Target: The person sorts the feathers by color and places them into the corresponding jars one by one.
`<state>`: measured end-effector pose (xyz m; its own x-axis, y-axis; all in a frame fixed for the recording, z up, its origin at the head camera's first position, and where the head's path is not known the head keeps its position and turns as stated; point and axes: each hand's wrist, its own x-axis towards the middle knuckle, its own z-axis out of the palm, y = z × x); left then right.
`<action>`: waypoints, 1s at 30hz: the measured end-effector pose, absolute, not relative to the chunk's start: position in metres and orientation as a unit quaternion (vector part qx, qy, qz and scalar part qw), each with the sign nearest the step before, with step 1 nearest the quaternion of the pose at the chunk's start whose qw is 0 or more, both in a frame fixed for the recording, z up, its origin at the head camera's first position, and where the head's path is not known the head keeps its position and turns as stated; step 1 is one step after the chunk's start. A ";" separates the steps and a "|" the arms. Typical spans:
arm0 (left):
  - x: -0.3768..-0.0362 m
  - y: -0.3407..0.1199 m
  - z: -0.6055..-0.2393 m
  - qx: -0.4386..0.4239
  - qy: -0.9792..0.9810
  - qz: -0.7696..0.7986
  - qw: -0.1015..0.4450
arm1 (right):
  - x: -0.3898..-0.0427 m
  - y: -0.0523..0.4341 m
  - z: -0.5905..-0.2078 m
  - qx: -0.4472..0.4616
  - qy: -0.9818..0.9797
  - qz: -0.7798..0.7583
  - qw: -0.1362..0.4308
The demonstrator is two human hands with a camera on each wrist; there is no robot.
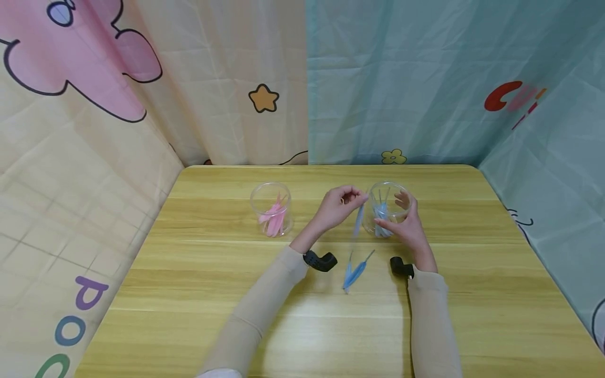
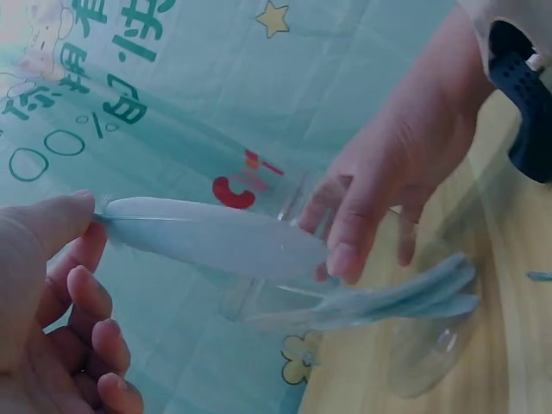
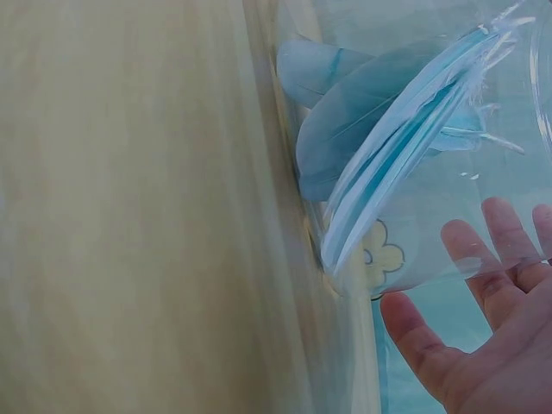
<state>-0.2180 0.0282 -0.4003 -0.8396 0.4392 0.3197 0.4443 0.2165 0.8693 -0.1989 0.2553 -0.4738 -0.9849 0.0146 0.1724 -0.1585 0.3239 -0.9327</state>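
Between the thumb and index finger of my left hand (image 1: pixel 342 206) a pale blue feather (image 2: pixel 211 235) is pinched by its quill end. In the head view it hangs just left of a clear round cup (image 1: pixel 368 222). My right hand (image 1: pixel 410 224) holds that cup from the right, with the thumb at the front and fingers spread along the far side. Several blue feathers (image 3: pixel 379 129) stand inside the cup, leaning, quills up. On the table in front of the cup lie blue feathers (image 1: pixel 355 274), partly overlapping.
Another clear cup (image 1: pixel 252 202) with several pink feathers (image 1: pixel 275 221) stands to the left on the wooden table (image 1: pixel 189 294). Printed curtains (image 1: pixel 227 47) rise behind the table's back edge and along both sides. A black wrist camera (image 1: pixel 320 261) sits on each wrist.
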 end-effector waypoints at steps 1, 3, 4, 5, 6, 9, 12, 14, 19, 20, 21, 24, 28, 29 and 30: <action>-0.221 0.032 -0.397 -0.278 -0.773 -0.570 0.015 | -0.199 0.255 -0.474 0.045 -0.810 0.579 0.074; -0.228 0.041 -0.391 -0.267 -0.758 -0.594 0.036 | -0.199 0.255 -0.474 0.045 -0.812 0.577 0.075; -0.231 0.045 -0.389 -0.259 -0.752 -0.604 0.046 | -0.199 0.255 -0.474 0.045 -0.812 0.576 0.075; -0.233 0.049 -0.387 -0.253 -0.744 -0.616 0.056 | -0.199 0.256 -0.474 0.046 -0.813 0.576 0.075; -0.236 0.054 -0.386 -0.249 -0.735 -0.627 0.068 | -0.199 0.256 -0.474 0.046 -0.813 0.576 0.076; -0.238 0.064 -0.378 -0.240 -0.713 -0.652 0.098 | -0.200 0.256 -0.475 0.044 -0.813 0.576 0.075; -0.232 0.071 -0.369 -0.243 -0.694 -0.666 0.124 | -0.200 0.256 -0.475 0.042 -0.812 0.577 0.073; -0.227 0.074 -0.365 -0.240 -0.683 -0.676 0.137 | -0.200 0.256 -0.476 0.042 -0.812 0.578 0.073; -0.243 0.089 -0.387 -0.221 -0.667 -0.693 0.162 | -0.200 0.255 -0.476 0.043 -0.812 0.577 0.075; -0.247 0.091 -0.392 -0.220 -0.668 -0.692 0.163 | -0.200 0.255 -0.476 0.043 -0.812 0.577 0.075; -0.250 0.093 -0.398 -0.217 -0.669 -0.692 0.164 | -0.200 0.255 -0.476 0.042 -0.812 0.577 0.074; -0.252 0.096 -0.406 -0.216 -0.676 -0.686 0.162 | -0.199 0.255 -0.474 0.042 -0.811 0.579 0.070; -0.252 0.094 -0.416 -0.227 -0.688 -0.672 0.155 | -0.193 0.251 -0.460 0.048 -0.805 0.588 0.065; -0.251 0.093 -0.419 -0.229 -0.691 -0.669 0.153 | -0.191 0.249 -0.456 0.050 -0.804 0.589 0.064; -0.251 0.091 -0.421 -0.231 -0.693 -0.666 0.152 | -0.188 0.247 -0.451 0.050 -0.804 0.589 0.063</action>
